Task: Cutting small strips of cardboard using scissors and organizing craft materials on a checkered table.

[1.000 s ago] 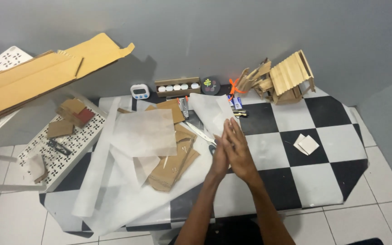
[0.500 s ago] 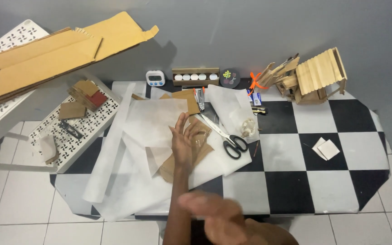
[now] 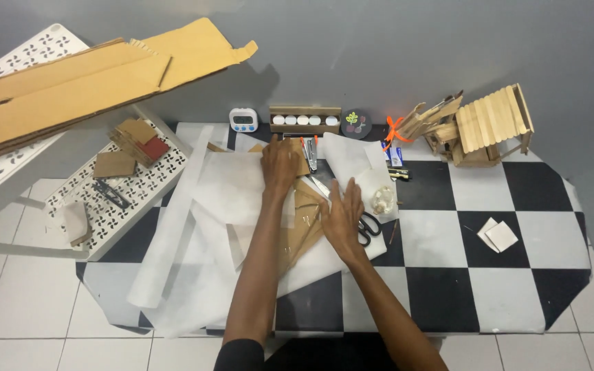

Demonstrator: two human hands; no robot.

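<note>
The scissors [image 3: 368, 227] are partly covered by the right hand [image 3: 343, 220]. The cardboard pieces [image 3: 304, 220] are largely hidden under white paper [image 3: 228, 185]. The large cardboard sheet [image 3: 70, 82] is cut off at the left edge.

1. The black and white mat [image 3: 448, 288] has open room on the right, with only small paper squares [image 3: 497, 235] there.
2. Scissors [image 3: 367, 225] lie just beside the right hand [image 3: 343, 220].
3. Big paper sheets [image 3: 201, 275] fill the left.
</note>
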